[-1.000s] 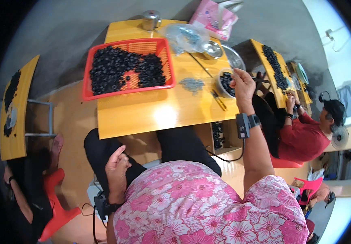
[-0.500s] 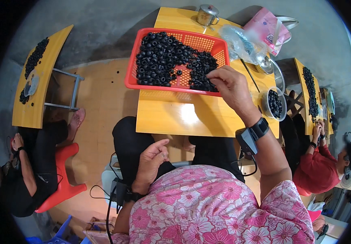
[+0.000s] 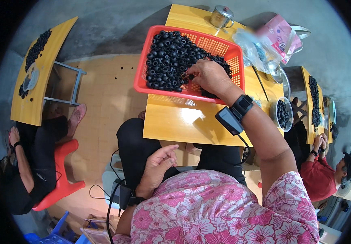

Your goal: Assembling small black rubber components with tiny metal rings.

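Observation:
My right hand [image 3: 211,76] reaches into a red plastic basket [image 3: 189,95], palm down. Its thumb and fingertips are pinched together by a small black ring-shaped part [image 3: 191,76], which seems to be between them. Around it lies a heap of similar black parts [image 3: 165,61], thickest on the basket's left side. Part of the right-hand pile is hidden behind my hand. Above my lap, off the table's near edge, my left hand [image 3: 156,167] is loosely curled, with thumb and index finger apart; I see nothing between them. Both wrists wear dark strapped devices.
A clear tub [image 3: 289,110] of black parts stands right of the basket on the yellow table [image 3: 175,130]. Beyond are a metal mug [image 3: 221,17], a clear plastic bag [image 3: 248,46], a pink bag [image 3: 279,34] and a dark rod [image 3: 261,83]. People sit at side tables.
My right hand has moved left from the basket's near right corner to its middle, fingers lower among the parts. The left hand stays above my lap. The whole view has shifted slightly.

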Tool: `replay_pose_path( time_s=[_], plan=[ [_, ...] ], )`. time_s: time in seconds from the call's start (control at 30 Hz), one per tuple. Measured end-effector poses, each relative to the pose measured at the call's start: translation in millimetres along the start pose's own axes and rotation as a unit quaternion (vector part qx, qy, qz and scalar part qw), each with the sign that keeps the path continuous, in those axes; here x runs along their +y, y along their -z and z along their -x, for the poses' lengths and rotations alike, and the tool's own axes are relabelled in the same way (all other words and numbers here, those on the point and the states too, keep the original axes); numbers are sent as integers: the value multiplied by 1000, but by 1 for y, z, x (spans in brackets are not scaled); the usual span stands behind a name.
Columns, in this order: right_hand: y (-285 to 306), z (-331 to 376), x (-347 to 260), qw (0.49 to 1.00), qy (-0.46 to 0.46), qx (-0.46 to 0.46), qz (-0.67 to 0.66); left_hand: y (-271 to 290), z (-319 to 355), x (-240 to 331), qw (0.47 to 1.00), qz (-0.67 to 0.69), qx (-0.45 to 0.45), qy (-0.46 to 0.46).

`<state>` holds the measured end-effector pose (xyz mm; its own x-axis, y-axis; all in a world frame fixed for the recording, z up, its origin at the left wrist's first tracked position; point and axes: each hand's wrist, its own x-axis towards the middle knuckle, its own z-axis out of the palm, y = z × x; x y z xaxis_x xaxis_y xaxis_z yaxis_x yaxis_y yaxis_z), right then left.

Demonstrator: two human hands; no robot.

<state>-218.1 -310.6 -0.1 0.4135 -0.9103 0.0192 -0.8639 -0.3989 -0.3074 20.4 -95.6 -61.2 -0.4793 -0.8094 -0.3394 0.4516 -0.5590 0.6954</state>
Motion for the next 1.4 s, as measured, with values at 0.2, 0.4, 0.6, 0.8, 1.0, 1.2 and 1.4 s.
replay_pose_path(
  time_s=[0.2, 0.4, 0.6, 0.8, 1.0, 1.2, 1.4],
  plan=[
    [-8, -6, 6, 999, 28, -21, 32, 0, 0, -1, 1000, -8, -7, -8],
    [9, 15, 2, 998, 33, 19, -40, -1, 7, -8, 1000, -7, -12, -27],
    [28, 85, -52, 930, -18, 105, -353, -1, 11, -16, 999, -28, 9, -45],
    [11, 151, -109, 895, 2, -22, -447, -28, 22, -8, 995, -27, 39, -84],
    [-21, 174, -131, 862, -9, -60, -503, -21, 32, -16, 996, 25, 1, -91],
    [-30, 176, -133, 857, 78, -62, -505, -21, 37, -19, 997, 32, 2, -77],
    [-30, 184, -134, 842, 72, -51, -533, -16, 35, -29, 997, 55, -44, -36]
  ],
)
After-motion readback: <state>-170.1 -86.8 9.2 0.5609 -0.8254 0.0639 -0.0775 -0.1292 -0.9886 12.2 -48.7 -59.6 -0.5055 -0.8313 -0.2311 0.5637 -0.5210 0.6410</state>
